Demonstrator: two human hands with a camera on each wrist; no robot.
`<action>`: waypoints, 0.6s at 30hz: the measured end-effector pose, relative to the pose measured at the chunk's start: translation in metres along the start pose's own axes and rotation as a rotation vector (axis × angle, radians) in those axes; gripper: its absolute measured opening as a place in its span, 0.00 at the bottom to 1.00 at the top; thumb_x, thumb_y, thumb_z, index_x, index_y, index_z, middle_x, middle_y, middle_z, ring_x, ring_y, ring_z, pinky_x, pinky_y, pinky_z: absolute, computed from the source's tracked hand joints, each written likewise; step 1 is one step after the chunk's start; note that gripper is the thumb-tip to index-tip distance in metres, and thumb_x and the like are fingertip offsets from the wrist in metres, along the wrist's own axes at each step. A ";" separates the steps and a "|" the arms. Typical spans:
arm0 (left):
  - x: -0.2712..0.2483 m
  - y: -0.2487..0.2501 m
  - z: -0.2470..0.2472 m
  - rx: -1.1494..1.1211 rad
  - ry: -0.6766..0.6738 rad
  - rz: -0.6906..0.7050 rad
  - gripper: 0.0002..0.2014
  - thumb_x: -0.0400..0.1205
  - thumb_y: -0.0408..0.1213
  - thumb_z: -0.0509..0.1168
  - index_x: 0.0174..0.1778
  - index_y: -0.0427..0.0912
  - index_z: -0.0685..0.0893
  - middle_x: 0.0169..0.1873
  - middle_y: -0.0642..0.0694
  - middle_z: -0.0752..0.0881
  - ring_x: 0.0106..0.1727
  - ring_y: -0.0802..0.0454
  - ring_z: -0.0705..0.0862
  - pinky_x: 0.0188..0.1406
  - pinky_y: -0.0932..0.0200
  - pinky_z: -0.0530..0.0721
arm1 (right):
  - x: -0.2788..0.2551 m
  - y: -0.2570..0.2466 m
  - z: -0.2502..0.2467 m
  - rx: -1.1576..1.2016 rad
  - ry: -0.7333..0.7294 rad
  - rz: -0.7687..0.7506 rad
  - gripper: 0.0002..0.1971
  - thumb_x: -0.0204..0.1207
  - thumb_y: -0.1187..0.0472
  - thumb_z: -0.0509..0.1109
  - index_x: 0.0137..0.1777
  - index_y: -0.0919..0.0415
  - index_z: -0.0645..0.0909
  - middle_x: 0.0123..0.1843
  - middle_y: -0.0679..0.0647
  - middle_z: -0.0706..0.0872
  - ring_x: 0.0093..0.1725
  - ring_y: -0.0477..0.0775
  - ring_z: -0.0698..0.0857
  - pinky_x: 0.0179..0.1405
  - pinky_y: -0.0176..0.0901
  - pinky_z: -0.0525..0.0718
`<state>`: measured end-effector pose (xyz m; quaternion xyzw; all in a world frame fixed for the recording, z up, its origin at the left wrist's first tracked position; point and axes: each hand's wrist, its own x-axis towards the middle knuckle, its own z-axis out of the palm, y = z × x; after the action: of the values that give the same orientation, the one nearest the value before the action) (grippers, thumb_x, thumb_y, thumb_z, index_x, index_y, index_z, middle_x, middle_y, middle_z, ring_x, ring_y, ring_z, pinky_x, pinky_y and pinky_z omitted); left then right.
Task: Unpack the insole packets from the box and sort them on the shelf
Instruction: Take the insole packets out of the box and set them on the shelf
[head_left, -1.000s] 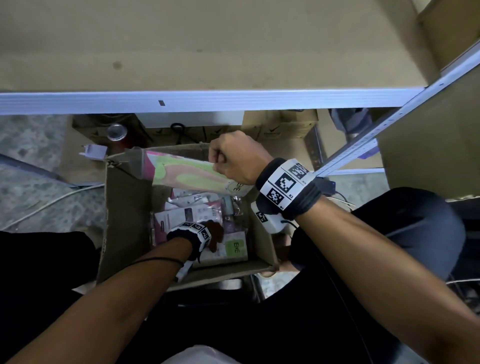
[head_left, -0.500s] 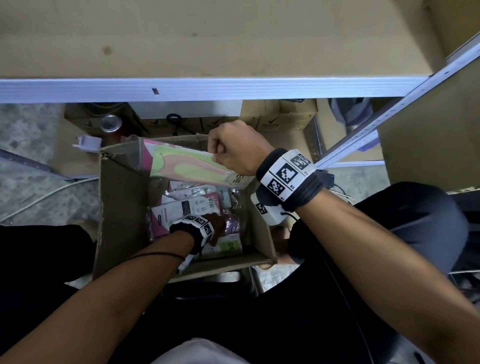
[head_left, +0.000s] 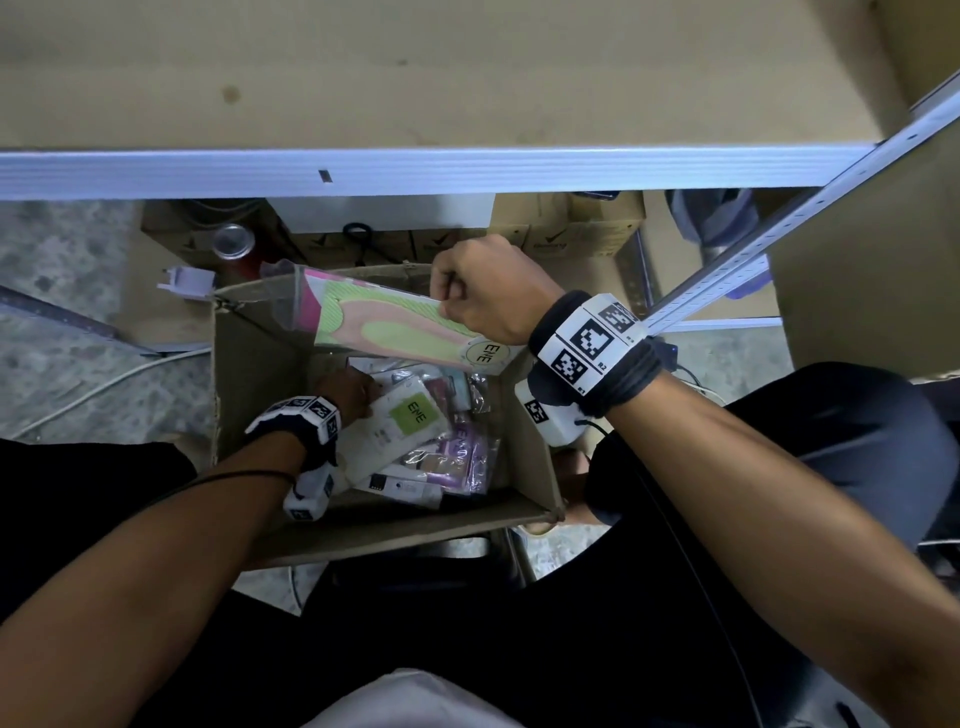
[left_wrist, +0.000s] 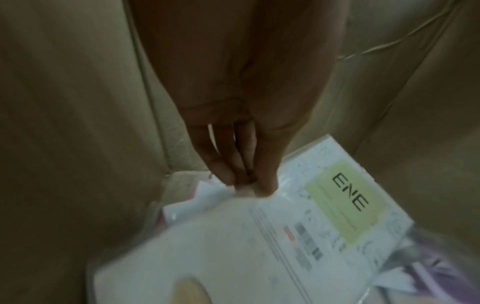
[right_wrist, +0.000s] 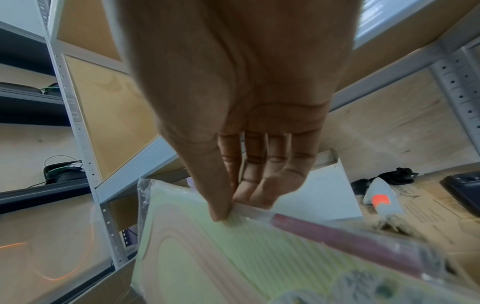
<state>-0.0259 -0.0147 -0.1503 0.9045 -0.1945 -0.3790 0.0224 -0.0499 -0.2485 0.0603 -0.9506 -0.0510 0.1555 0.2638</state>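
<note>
Packets mostly sit in the box (head_left: 260, 374) on the floor; the shelf (head_left: 467, 78) above shows none in view, so sorting seems barely begun. Right hand (head_left: 488, 291) pinches a green-pink packet (head_left: 395, 332) above the box. Left hand (head_left: 348, 389) pinches the edge of a white packet (head_left: 400, 426) inside, among several more.

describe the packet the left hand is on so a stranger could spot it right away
Look inside the open cardboard box on the floor below the shelf. The left hand pinches the white packet lying on top of the pile. Unlike the purple and clear ones beside it, it has a green square label reading ENE.
</note>
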 end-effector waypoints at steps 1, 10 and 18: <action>0.001 -0.003 0.001 -0.019 0.007 -0.001 0.18 0.83 0.34 0.70 0.69 0.37 0.85 0.71 0.38 0.82 0.73 0.41 0.79 0.74 0.52 0.72 | 0.001 0.000 0.000 0.000 -0.002 0.001 0.04 0.74 0.66 0.73 0.44 0.56 0.86 0.40 0.48 0.86 0.44 0.52 0.86 0.47 0.53 0.89; 0.007 -0.005 0.002 -0.131 -0.015 0.061 0.16 0.83 0.28 0.67 0.67 0.33 0.83 0.71 0.35 0.81 0.72 0.39 0.80 0.70 0.52 0.76 | 0.005 0.005 0.007 0.011 0.001 0.005 0.03 0.74 0.63 0.75 0.42 0.54 0.86 0.39 0.46 0.86 0.42 0.48 0.86 0.47 0.50 0.89; -0.001 -0.009 0.005 -0.161 0.039 0.051 0.14 0.82 0.26 0.67 0.64 0.32 0.84 0.64 0.34 0.85 0.65 0.39 0.84 0.61 0.56 0.79 | 0.013 0.004 0.010 -0.020 -0.037 -0.018 0.03 0.75 0.63 0.75 0.43 0.54 0.85 0.40 0.47 0.86 0.44 0.50 0.86 0.47 0.51 0.89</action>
<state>-0.0272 -0.0055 -0.1544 0.9017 -0.1859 -0.3749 0.1085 -0.0406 -0.2445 0.0469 -0.9497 -0.0658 0.1702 0.2547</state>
